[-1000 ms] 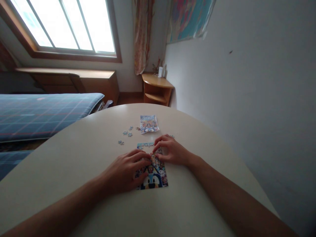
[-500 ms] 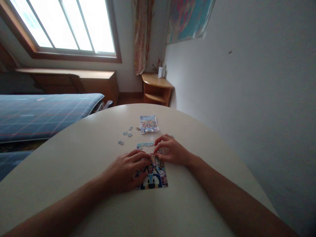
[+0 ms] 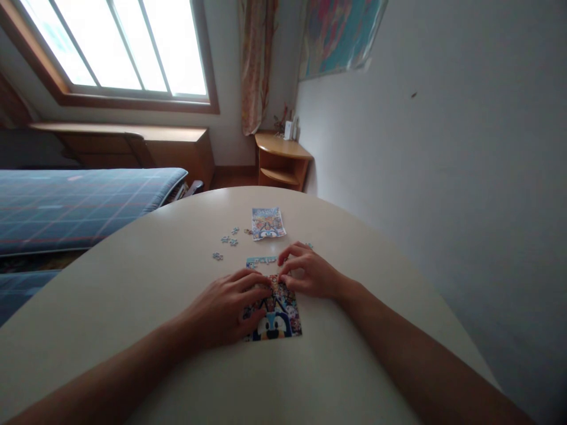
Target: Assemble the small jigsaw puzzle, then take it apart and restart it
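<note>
A nearly assembled jigsaw puzzle (image 3: 273, 326) lies on the pale table, showing a blue cartoon dog's face near its lower edge. Across its upper part runs a gap where the table shows through, below a light-blue top strip (image 3: 257, 260). My left hand (image 3: 233, 304) rests flat over the puzzle's left side, fingers spread. At the upper right side of the puzzle is my right hand (image 3: 310, 271), its fingers bent. Its thumb and index tips come together at the gap's edge; whatever is between them is hidden.
Several loose puzzle pieces (image 3: 233, 242) lie left of a printed packet (image 3: 268, 224) beyond the puzzle. Another piece (image 3: 309, 245) sits behind my right hand. The round table (image 3: 177, 378) has a wall to its right and a plaid mattress (image 3: 88, 195) to its left.
My right hand's fingertips have shifted very slightly to the right at the gap. My left hand stays in place on the puzzle.
</note>
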Demonstrator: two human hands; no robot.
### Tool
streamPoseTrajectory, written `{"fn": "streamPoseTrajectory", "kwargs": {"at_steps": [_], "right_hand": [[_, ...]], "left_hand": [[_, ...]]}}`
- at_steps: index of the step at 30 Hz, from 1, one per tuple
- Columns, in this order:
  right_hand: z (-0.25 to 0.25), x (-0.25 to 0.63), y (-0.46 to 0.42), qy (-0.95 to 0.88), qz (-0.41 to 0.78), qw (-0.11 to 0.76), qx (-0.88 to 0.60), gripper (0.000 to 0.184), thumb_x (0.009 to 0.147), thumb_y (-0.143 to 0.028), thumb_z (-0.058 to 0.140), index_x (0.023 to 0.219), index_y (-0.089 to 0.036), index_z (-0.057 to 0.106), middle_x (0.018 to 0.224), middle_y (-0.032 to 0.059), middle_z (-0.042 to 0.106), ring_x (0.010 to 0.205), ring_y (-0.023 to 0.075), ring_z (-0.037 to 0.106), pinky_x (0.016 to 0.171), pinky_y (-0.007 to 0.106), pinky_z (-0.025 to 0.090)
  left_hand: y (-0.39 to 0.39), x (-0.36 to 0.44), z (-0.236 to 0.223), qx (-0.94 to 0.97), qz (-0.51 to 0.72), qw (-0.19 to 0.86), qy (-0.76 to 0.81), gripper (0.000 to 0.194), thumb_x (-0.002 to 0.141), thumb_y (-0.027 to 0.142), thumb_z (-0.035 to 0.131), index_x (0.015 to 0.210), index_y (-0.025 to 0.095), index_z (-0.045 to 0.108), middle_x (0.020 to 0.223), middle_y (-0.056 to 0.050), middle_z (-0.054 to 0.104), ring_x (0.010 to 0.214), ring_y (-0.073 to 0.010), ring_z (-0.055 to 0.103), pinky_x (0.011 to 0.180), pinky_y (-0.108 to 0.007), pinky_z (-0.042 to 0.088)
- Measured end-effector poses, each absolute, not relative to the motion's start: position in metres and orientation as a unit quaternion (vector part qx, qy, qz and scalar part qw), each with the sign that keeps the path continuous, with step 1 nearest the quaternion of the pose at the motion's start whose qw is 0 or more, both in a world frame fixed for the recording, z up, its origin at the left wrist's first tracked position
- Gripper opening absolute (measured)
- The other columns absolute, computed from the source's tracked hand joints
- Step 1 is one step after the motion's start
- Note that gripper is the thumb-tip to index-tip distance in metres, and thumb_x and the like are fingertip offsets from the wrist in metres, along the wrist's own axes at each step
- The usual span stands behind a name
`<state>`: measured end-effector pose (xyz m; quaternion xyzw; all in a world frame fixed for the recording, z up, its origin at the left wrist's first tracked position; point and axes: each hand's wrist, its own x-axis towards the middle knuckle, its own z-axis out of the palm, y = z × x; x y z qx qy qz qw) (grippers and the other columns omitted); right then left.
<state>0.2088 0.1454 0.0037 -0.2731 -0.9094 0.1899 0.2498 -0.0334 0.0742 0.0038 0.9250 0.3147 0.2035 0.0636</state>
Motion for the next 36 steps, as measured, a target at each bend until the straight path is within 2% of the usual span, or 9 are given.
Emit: {"fn": "streamPoseTrajectory", "kwargs": {"at_steps": [5,8,11,15,20,27,36], "right_hand": [[0.003,0.209,0.147,-0.908,0.199,0.257,-0.265,0.007,0.081,-0.021,0.069,0.082,-0.023,0.076,0.098,0.004,0.068,0.097,0.0199,0.058,0.094,0.039,0.043],[0.003,0.209,0.151,-0.884,0.218,0.305,-0.277,0.01,0.083,-0.02,0.066,0.08,-0.022,0.075,0.093,0.0043,0.068,0.092,0.0181,0.06,0.09,0.036,0.046],[0.001,0.209,0.158,-0.843,0.217,0.36,-0.335,0.014,0.086,-0.021,0.062,0.079,-0.02,0.074,0.089,0.0045,0.068,0.087,0.0173,0.061,0.084,0.032,0.047],[0.0,0.209,0.165,-0.805,0.166,0.382,-0.423,0.017,0.087,-0.022,0.059,0.079,-0.018,0.073,0.082,0.0042,0.067,0.082,0.0178,0.061,0.078,0.031,0.045],[-0.001,0.213,0.171,-0.751,0.117,0.396,-0.515,0.023,0.088,-0.027,0.055,0.08,-0.017,0.073,0.078,0.0053,0.069,0.076,0.0184,0.061,0.075,0.031,0.044],[-0.004,0.215,0.174,-0.717,0.127,0.413,-0.547,0.027,0.09,-0.032,0.052,0.082,-0.018,0.073,0.076,0.0041,0.07,0.07,0.0168,0.061,0.067,0.027,0.042],[-0.004,0.214,0.174,-0.712,0.143,0.403,-0.557,0.029,0.09,-0.034,0.051,0.083,-0.018,0.074,0.076,0.0043,0.069,0.069,0.0168,0.061,0.067,0.028,0.042]], "left_hand": [[0.076,-0.033,0.004,0.915,0.229,0.054,0.327,0.031,0.09,0.023,0.058,0.12,0.026,0.062,0.123,-0.006,0.066,0.115,-0.0248,0.058,0.098,-0.046,0.05],[0.081,-0.036,0.001,0.894,0.252,0.033,0.369,0.024,0.093,0.024,0.055,0.115,0.025,0.064,0.122,-0.006,0.067,0.113,-0.0245,0.059,0.097,-0.047,0.05],[0.088,-0.039,-0.003,0.868,0.27,0.015,0.416,0.019,0.095,0.027,0.053,0.109,0.024,0.066,0.119,-0.006,0.068,0.11,-0.0251,0.06,0.094,-0.048,0.05],[0.098,-0.043,-0.004,0.84,0.273,0.0,0.468,0.022,0.096,0.029,0.051,0.109,0.022,0.066,0.12,-0.007,0.067,0.11,-0.0254,0.06,0.095,-0.048,0.051],[0.122,-0.047,0.002,0.819,0.2,-0.042,0.537,0.029,0.094,0.031,0.052,0.116,0.019,0.066,0.125,-0.01,0.065,0.115,-0.03,0.058,0.097,-0.05,0.05],[0.171,-0.05,0.011,0.809,0.139,-0.074,0.566,0.031,0.094,0.027,0.048,0.117,0.022,0.068,0.118,-0.009,0.069,0.11,-0.0289,0.059,0.092,-0.044,0.049],[0.187,-0.047,0.022,0.836,0.089,-0.065,0.538,0.023,0.094,0.025,0.051,0.094,0.024,0.074,0.106,-0.007,0.073,0.105,-0.0272,0.06,0.091,-0.042,0.045]]}}
